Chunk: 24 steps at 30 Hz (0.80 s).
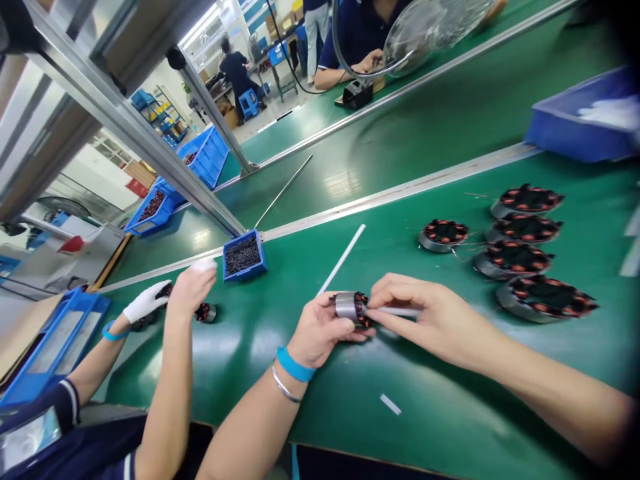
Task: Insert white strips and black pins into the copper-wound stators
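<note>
My left hand (323, 327), with a blue band and a silver bangle at the wrist, is closed around a motor stator (347, 307), a steel ring with dark and copper-red windings. The stator lies on its side, its wound face turned to the right. My right hand (417, 313) pinches a thin white strip (400, 311) at that face; the strip's tip is hidden among the fingers and windings. A longer white strip (343, 260) lies on the green table beyond my left hand. Nearer the front edge lies a short white piece (390, 404).
Several stators (547, 297) stand at the right, with a single stator (443, 235) beside them. A blue bin (583, 130) is behind. At the left, a co-worker's gloved hand (147, 302) holds a dark part near a small blue tray (245, 273) of black pieces. A metal post (215, 127) rises behind.
</note>
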{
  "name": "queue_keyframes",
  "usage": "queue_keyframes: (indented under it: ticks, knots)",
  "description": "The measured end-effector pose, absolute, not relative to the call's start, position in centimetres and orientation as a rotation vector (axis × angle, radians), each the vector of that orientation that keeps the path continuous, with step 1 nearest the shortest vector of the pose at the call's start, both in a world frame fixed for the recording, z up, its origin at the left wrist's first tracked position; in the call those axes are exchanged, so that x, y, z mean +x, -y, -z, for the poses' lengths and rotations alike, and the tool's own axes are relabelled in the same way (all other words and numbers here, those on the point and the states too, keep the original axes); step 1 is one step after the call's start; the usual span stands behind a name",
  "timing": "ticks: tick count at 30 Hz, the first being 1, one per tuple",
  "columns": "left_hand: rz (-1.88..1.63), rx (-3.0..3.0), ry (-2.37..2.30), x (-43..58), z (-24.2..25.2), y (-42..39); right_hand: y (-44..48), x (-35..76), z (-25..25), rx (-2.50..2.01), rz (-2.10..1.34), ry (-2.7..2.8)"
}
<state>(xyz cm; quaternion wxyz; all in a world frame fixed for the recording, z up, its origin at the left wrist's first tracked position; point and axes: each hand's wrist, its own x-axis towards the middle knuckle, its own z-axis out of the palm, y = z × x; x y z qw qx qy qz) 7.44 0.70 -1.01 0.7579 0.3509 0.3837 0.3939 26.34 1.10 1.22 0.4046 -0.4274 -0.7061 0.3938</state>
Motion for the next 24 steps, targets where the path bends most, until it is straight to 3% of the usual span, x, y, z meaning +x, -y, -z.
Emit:
queue_keyframes:
  ticks: [4,12,24]
  knots:
    - [-0.759,0.695,-0.755,7.2,0.7,-0.7,-0.9,26.6,0.2,-1.181,-1.042,1.668]
    - [-0.815,0.836,-1.044,8.3,1.7,-0.4,-1.0,26.5,2.1,-1.353,-1.269,1.495]
    - [-0.912,0.979,-1.163,8.7,1.2,0.1,-0.7,26.5,1.4,-1.142,-1.387,1.644]
